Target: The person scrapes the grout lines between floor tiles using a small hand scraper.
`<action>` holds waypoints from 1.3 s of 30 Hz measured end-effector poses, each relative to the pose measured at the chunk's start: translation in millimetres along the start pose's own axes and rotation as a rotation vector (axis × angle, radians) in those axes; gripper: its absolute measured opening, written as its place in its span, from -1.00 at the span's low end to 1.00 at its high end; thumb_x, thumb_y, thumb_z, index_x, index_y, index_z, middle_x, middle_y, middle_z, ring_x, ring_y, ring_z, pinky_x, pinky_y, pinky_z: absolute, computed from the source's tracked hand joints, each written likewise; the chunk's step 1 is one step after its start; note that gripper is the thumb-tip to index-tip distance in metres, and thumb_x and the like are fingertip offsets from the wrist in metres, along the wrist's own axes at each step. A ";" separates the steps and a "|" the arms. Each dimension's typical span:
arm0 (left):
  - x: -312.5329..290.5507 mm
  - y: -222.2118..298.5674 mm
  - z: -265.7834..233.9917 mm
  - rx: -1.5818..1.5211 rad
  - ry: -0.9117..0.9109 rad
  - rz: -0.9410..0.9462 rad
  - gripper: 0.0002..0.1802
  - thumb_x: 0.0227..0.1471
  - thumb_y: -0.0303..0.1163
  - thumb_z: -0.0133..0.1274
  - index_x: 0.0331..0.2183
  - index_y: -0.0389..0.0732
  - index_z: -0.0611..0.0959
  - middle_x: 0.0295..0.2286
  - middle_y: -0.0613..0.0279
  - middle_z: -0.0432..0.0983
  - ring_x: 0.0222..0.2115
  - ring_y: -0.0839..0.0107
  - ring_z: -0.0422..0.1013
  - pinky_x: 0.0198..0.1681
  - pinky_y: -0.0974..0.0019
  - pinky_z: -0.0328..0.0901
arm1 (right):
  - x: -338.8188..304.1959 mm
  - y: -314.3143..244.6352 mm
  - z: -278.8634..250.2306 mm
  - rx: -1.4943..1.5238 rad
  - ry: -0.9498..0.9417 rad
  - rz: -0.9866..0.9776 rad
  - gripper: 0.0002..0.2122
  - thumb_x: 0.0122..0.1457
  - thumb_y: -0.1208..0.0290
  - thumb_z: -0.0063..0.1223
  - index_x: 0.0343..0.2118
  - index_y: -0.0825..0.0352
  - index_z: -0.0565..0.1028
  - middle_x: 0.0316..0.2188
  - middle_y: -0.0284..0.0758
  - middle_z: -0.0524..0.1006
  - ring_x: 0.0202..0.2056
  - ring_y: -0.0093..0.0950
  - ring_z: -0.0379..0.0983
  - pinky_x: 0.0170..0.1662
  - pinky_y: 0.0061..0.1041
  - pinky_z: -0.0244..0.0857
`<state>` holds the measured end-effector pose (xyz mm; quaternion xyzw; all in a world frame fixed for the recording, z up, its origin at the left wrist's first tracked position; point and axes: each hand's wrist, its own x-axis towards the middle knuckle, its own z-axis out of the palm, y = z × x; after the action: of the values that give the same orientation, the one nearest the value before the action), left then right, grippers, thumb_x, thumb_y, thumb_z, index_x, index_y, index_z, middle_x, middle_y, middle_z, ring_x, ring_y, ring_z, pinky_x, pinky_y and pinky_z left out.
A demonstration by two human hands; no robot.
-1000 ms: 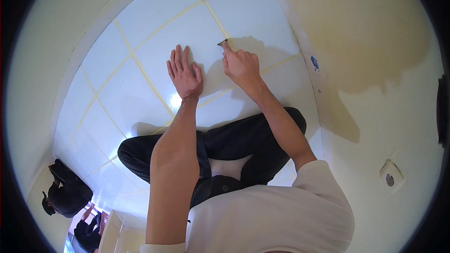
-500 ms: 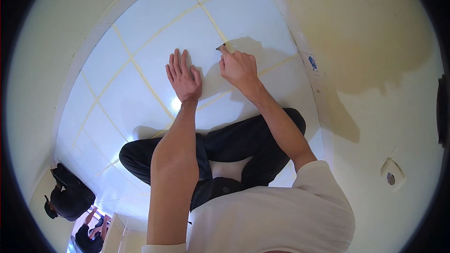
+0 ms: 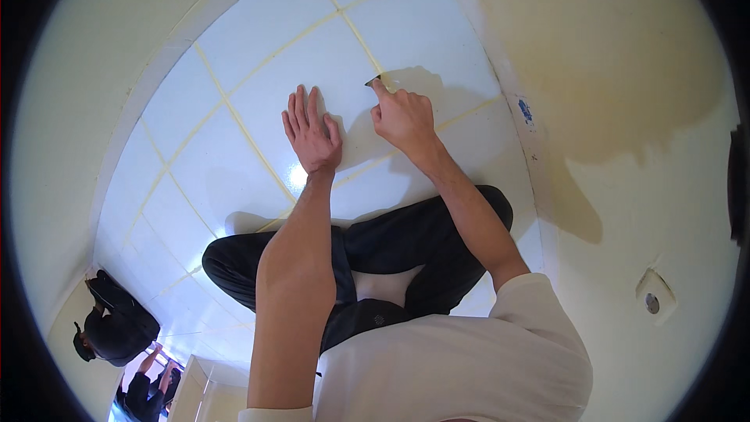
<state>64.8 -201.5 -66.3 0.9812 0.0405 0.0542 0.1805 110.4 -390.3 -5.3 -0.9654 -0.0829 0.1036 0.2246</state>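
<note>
My left hand point(image 3: 314, 139) lies flat on a pale tile of the tiled floor point(image 3: 301, 59), fingers stretched forward and thumb apart, holding nothing. To its right, my right hand point(image 3: 406, 119) is closed around a small scraper with a dark, pointed blade point(image 3: 373, 80). Its index finger reaches forward onto the blade, which meets the floor beside a yellowish grout line point(image 3: 360, 37). The handle is hidden inside the hand.
My crossed legs in black trousers point(image 3: 398, 227) are close behind my hands. A cream wall point(image 3: 578, 55) rises at the right, with a recessed fitting point(image 3: 652, 302). At the lower left a person in black point(image 3: 121, 328) crouches, with others point(image 3: 144, 395) beyond.
The view has shifted slightly, so the floor and both hands appear a little lower and further right. Against the tiles, my hands have barely moved. The people at the far lower left changed posture.
</note>
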 end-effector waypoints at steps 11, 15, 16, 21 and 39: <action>0.1 2.2 -1.2 0.009 -0.016 -0.013 -0.33 0.16 -0.30 -0.13 0.32 -0.01 0.30 0.37 0.21 0.07 0.41 0.18 -0.07 0.46 -0.07 -0.25 | -2.4 3.0 4.8 -0.005 0.036 -0.004 -0.59 0.08 0.42 0.08 0.06 0.27 0.54 -0.65 -0.14 0.56 -0.59 -0.14 0.55 -0.49 -0.16 0.40; -1.0 0.2 -0.4 0.009 -0.014 -0.010 -0.33 0.17 -0.29 -0.13 0.32 -0.01 0.30 0.37 0.21 0.06 0.41 0.18 -0.07 0.46 -0.07 -0.25 | -1.3 -2.2 6.0 -0.010 0.026 0.020 -0.58 0.08 0.43 0.08 0.05 0.28 0.54 -0.66 -0.13 0.56 -0.59 -0.14 0.55 -0.50 -0.16 0.40; -0.8 -0.2 -0.2 0.003 -0.010 -0.010 -0.33 0.17 -0.29 -0.13 0.32 -0.01 0.30 0.37 0.21 0.06 0.41 0.18 -0.07 0.46 -0.07 -0.26 | -0.8 -1.6 4.7 -0.012 0.026 0.019 -0.58 0.08 0.43 0.08 0.05 0.28 0.54 -0.66 -0.13 0.56 -0.59 -0.14 0.55 -0.50 -0.16 0.40; -0.5 0.9 -0.3 0.010 -0.024 -0.013 -0.33 0.17 -0.28 -0.13 0.32 0.00 0.29 0.38 0.21 0.05 0.41 0.18 -0.08 0.46 -0.07 -0.26 | -3.9 -0.1 10.6 -0.016 0.069 -0.003 -0.59 0.08 0.42 0.09 0.05 0.28 0.52 -0.67 -0.15 0.55 -0.60 -0.15 0.54 -0.51 -0.18 0.39; -0.8 1.5 0.9 0.009 -0.015 -0.008 -0.33 0.17 -0.29 -0.12 0.32 0.00 0.30 0.38 0.22 0.06 0.41 0.18 -0.07 0.46 -0.06 -0.26 | -3.2 3.2 10.8 0.003 0.068 -0.005 -0.65 0.17 0.39 0.07 0.05 0.27 0.52 -0.65 -0.15 0.56 -0.59 -0.15 0.56 -0.51 -0.16 0.39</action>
<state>64.2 -203.2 -66.7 0.9823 0.0433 0.0462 0.1765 105.1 -389.3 -15.7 -0.9678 -0.0774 0.0704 0.2288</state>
